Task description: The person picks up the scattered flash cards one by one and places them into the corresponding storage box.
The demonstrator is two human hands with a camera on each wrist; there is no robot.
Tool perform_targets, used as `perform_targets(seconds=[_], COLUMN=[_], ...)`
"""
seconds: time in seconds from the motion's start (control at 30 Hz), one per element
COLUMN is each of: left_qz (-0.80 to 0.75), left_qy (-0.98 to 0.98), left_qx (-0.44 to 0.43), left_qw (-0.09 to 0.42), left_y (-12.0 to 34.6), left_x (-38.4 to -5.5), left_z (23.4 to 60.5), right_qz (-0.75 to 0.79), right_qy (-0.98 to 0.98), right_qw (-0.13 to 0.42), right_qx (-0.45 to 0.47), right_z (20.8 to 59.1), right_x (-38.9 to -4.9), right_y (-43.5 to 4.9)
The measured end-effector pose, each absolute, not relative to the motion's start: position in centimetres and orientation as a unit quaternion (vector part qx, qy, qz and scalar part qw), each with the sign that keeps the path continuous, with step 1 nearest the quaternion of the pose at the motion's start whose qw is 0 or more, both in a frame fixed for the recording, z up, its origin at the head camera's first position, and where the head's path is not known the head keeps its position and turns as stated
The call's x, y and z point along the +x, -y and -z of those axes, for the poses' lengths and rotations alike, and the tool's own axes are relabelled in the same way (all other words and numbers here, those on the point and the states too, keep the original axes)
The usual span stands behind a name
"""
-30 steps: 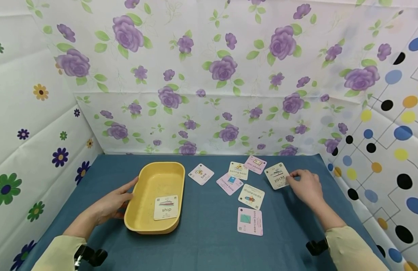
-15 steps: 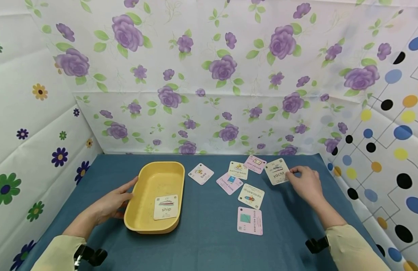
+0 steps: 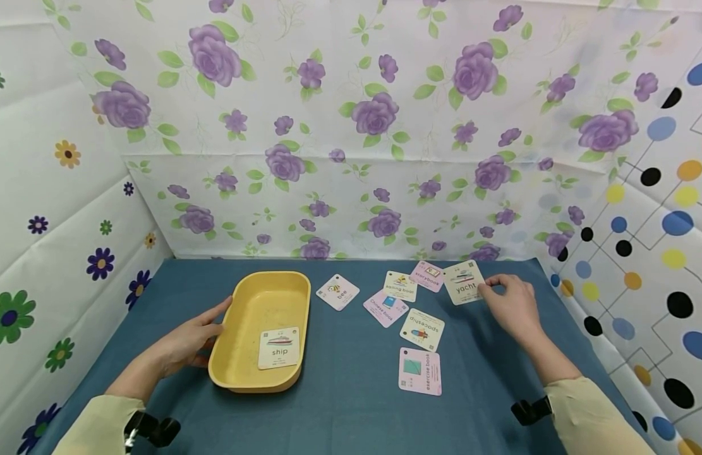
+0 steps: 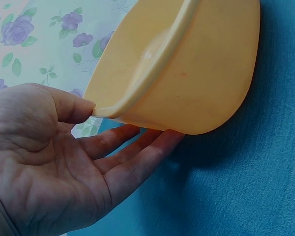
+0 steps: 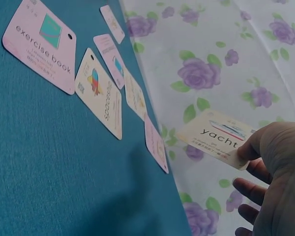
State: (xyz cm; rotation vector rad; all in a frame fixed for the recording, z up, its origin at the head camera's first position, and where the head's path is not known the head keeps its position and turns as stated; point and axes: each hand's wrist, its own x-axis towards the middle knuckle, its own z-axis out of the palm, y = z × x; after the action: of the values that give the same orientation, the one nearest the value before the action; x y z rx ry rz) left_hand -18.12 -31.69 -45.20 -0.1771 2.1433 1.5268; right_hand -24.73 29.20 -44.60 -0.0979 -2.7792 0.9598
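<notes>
My right hand point(image 3: 512, 307) pinches the lower right corner of the cream "yacht" flashcard point(image 3: 462, 282) between thumb and fingers. In the right wrist view, this yacht card point(image 5: 219, 135) is held up off the cloth, its printed side visible. At the left, my left hand point(image 3: 186, 344) grips the near-left side of a yellow plastic basin point(image 3: 221, 363). Seen from the left wrist, the thumb is at the basin's rim point(image 4: 152, 73) and several fingers point(image 4: 147, 157) reach beneath its outer wall. Inside the basin lies a "ship" flashcard point(image 3: 279, 348), face up.
On the blue tablecloth point(image 3: 351, 411) lie a bee card point(image 3: 338, 292), a sailing boat card point(image 3: 400, 287), a storybook card point(image 3: 428, 276), a Chinese book card point(image 3: 386, 308), a spaceship card point(image 3: 422, 330) and an exercise book card point(image 3: 420, 371). Patterned sheets point(image 3: 328, 208) enclose the back and sides.
The yacht card has risen slightly, tilted more upright and turned straighter in my right hand. My left hand and the basin have stayed in place.
</notes>
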Motion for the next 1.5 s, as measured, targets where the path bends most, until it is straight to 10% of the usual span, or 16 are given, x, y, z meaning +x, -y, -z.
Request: perform_targets(seconds=[1.5], left_qz=[-0.564], left_qy=[-0.788], left_qx=[-0.065], left_qw=[0.237], left_y=[31.7], left_x=[-17.9], left_z=[45.5], right_qz=[-0.373], right_qy=[0.921], right_qw=[0.113], right_qx=[0.006], right_z=[42.8], right_x=[-24.4], right_y=[-26.0])
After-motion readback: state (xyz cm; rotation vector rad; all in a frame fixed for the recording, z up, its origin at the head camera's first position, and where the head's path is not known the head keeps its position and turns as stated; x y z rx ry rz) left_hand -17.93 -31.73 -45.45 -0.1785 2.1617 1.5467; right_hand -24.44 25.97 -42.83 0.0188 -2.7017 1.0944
